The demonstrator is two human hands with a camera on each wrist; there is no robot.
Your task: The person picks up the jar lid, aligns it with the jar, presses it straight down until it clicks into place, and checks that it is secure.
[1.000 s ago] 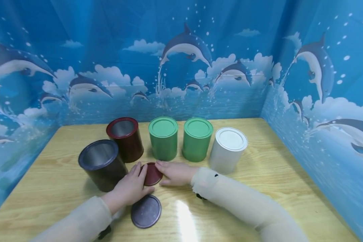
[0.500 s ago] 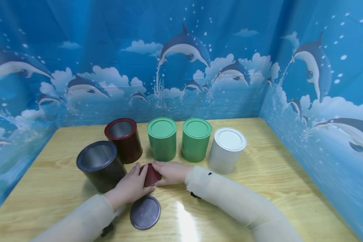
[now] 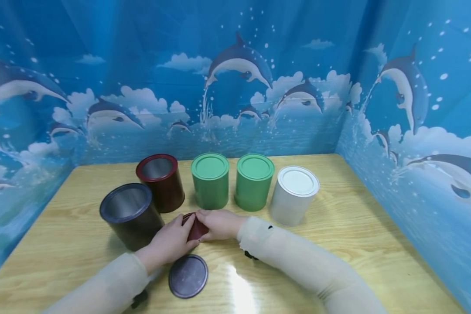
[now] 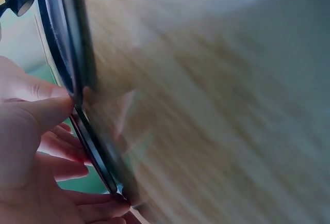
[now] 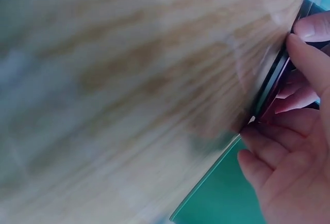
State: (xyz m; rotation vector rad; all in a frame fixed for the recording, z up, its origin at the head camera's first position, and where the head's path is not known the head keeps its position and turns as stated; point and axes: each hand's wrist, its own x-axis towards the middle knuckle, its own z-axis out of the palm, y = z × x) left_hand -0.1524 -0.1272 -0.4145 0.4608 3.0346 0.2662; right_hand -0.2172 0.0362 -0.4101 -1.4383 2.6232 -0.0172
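Observation:
A dark red round lid (image 3: 197, 230) lies on the wooden table, partly covered by both hands. My left hand (image 3: 168, 242) holds its left side, with the thumb at the near edge and fingers toward the far edge. From the other side my right hand (image 3: 220, 224) grips the lid's right part, thumb near and fingers far. In the right wrist view, the lid's edge (image 5: 270, 90) sits between thumb and fingertips. A black lid (image 3: 188, 276) lies flat just nearer, close to the left thumb. Behind stand an uncovered black can (image 3: 137, 222) and an uncovered dark red can (image 3: 162, 187).
Two green cans (image 3: 211, 192) with lids on stand beyond the hands. A white lidded can (image 3: 292, 203) leans in view at their right. Blue dolphin-print curtains (image 3: 235, 117) border the wooden table (image 3: 337, 209) at the back and sides.
My right hand has slid slightly left over the red lid, and its fingers have come closer to the left hand's. More of the lid is covered. Cans and black lid stay in place.

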